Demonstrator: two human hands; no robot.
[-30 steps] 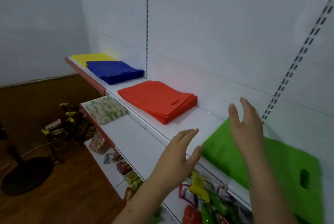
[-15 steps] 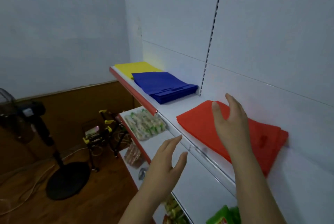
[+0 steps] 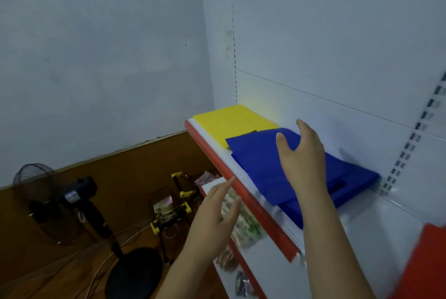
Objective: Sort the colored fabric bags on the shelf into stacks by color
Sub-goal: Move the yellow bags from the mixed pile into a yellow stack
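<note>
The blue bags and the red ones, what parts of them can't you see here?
Head view only:
- Blue bags: the middle is hidden behind the right hand; whether it touches them is unclear.
- Red bags: cut off by the right and bottom edges, and blurred.
- Yellow bags: the near corner lies under the blue bags.

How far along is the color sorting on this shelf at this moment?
Done, apparently: yellow bags, blue bags and red bags each lie in single-color stacks on the shelf. In hand: nothing; the right hand is open above the blue stack, the left hand open below the shelf edge. Left: perhaps squaring the skewed top blue bag.
</note>
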